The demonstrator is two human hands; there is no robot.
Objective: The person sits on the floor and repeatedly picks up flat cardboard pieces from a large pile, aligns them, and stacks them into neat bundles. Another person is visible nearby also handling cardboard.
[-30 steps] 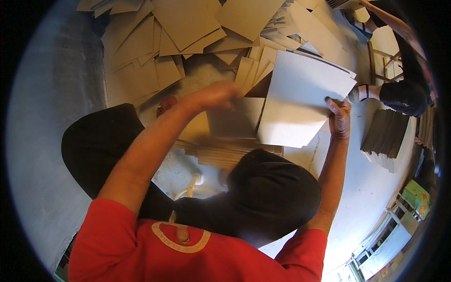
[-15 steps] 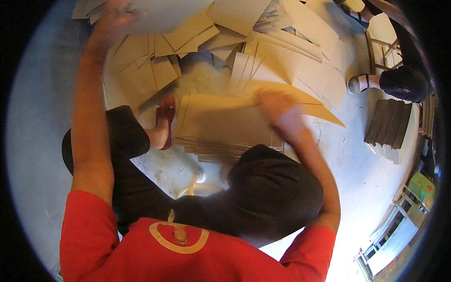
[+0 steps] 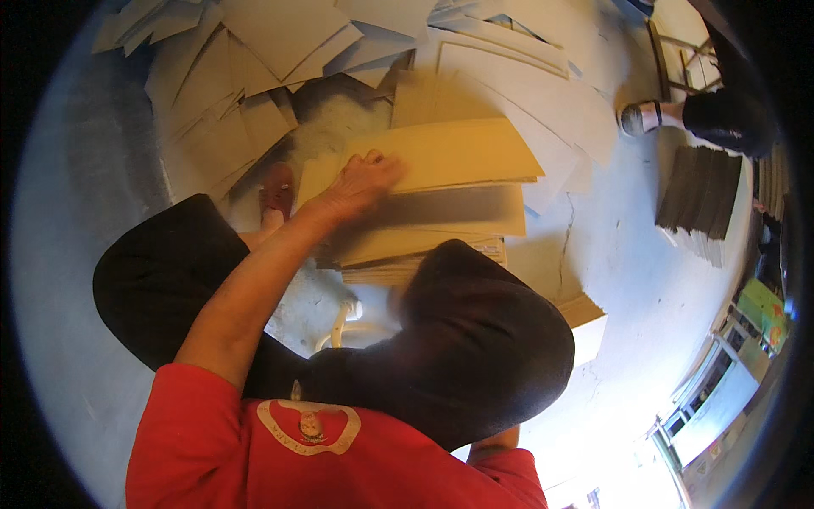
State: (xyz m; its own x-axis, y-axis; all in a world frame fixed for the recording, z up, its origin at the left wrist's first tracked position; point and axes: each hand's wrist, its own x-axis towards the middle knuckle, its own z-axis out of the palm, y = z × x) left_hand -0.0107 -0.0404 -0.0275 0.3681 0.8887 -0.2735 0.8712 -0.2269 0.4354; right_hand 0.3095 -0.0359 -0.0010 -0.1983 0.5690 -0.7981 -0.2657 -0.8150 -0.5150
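Observation:
My left hand is closed on the left edge of some tan cardboard sheets, somewhat blurred. The sheets are tilted up over a stack of cardboard between my feet, with a dark gap below them. My right arm drops behind my right thigh; the hand at its end is hidden. Beyond the stack, many loose cardboard sheets lie overlapping on the floor.
A light-coloured stack with a tan top is beside my right knee. Farther right stands a dark-edged stack, near another person's sandalled foot and a wooden-framed seat. Pale furniture stands at lower right.
My left hand has come from the far left down to the stack and closed on sheets. My right hand has left the stack and gone out of view. The view has shifted slightly.

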